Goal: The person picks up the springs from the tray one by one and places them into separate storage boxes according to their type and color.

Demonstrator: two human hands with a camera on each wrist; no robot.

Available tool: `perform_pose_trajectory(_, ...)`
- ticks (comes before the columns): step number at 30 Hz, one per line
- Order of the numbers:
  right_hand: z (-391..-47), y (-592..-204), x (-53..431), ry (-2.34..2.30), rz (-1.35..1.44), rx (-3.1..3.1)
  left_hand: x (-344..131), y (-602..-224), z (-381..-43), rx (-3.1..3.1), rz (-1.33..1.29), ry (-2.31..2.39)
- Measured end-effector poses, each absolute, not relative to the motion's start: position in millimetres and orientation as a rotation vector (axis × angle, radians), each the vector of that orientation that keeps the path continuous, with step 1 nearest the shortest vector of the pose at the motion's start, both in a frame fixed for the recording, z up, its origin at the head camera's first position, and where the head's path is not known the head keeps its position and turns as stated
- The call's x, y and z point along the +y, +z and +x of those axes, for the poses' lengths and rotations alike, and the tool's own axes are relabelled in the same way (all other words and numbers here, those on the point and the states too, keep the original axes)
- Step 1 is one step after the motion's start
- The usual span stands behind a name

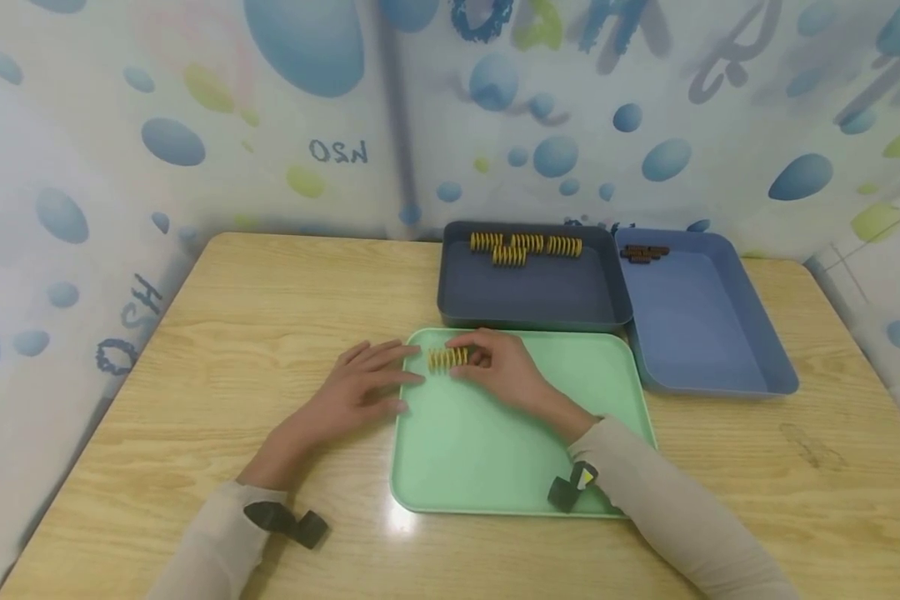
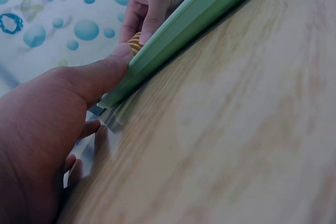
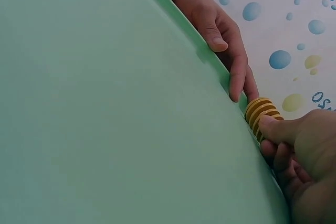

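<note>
A yellow coil spring (image 1: pixel 447 359) lies sideways in the upper left corner of the light green tray (image 1: pixel 495 450). My right hand (image 1: pixel 504 367) pinches its right end between thumb and fingers; the right wrist view shows the thumb on the spring's (image 3: pixel 260 113) coils. At the tray's left rim is my left hand (image 1: pixel 363 387), its fingers spread and extended over the edge, close to the spring's left end. In the left wrist view, the left thumb (image 2: pixel 107 72) lies along the rim and the spring (image 2: pixel 135 43) is partly hidden behind it.
Behind the green tray stands a dark grey tray (image 1: pixel 532 296) with several yellow springs (image 1: pixel 510 255) along its back. To its right, a blue tray (image 1: pixel 708 325) holds small dark brown pieces (image 1: pixel 642 253) in its back left corner. A patterned wall rises behind the wooden table (image 1: pixel 270 308).
</note>
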State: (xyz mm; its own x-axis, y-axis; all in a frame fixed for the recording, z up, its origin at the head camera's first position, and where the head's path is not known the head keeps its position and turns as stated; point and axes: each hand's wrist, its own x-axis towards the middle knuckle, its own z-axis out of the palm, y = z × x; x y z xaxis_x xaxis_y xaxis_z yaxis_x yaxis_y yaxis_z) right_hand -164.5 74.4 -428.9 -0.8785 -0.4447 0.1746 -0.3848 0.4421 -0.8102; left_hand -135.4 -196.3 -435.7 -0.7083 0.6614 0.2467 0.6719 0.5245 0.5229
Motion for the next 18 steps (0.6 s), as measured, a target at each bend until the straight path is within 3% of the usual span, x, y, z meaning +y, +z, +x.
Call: perform_pose_trajectory(18, -163.1, -394.6, 95.5, -1.415, -0.734, 2.608, -196.1, -434.4, -134.7, -2.718, -1.194, -0.944)
